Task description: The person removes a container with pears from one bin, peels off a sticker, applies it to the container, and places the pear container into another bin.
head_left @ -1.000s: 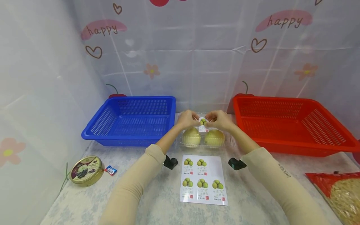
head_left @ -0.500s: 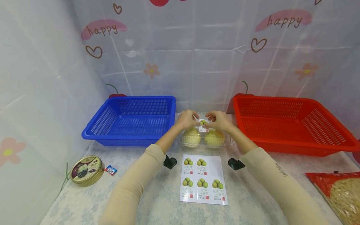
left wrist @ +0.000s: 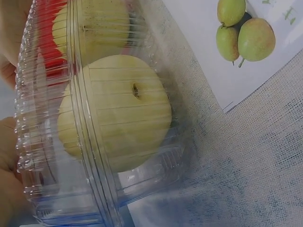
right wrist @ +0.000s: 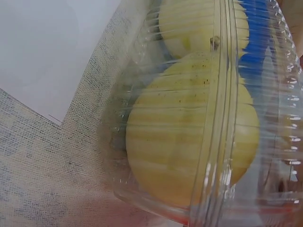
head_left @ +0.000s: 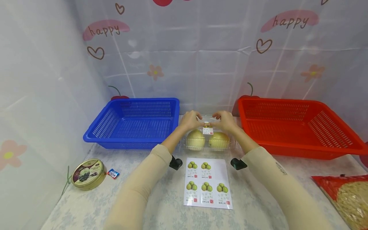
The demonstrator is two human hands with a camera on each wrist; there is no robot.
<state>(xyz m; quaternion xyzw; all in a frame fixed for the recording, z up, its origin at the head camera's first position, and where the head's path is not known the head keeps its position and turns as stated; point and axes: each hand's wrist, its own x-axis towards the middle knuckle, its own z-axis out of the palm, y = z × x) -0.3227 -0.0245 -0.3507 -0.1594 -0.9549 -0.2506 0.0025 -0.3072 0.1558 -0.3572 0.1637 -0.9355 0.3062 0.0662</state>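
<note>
Evidently mid-labelling, the left hand (head_left: pixel 190 121) (ten o'clock) and right hand (head_left: pixel 225 121) (two), fingers loosely arched wide of thumbs, seemed to press the white pear-printed label (head_left: pixel 208 131) onto the clear ribbed plastic clamshell (head_left: pixel 207 148), twelve o'clock of the white glossy sheet (head_left: pixel 207 180); smoothing likely was needed next.

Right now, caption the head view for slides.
Left hand and right hand touch a white printed label on a clear plastic box holding two round yellow fruits.
</note>
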